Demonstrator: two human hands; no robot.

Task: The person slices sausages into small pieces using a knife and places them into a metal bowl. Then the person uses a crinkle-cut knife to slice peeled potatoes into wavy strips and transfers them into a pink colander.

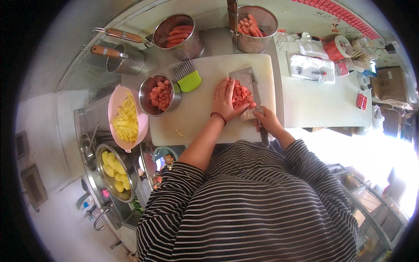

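A cleaver [246,74] lies flat at the right part of the white cutting board [196,121], with a pile of sliced sausage [241,95] on its blade. My left hand [226,98] rests against the pile's left and lower side, fingers extended. My right hand [269,120] is closed around the cleaver where blade meets handle; the dark handle end shows below it. Further left on the board lies a crinkle cutter [189,80] with a green grip. Beside it stands a steel bowl [178,98] of sausage slices.
Left of the board are a pink basin [143,126] of crinkle-cut potato and a steel bowl [131,163] of peeled potatoes. Behind stand two mesh baskets [158,34] [273,24] of sausages and a metal cylinder [131,64]. A white tray [311,73] sits on the right counter.
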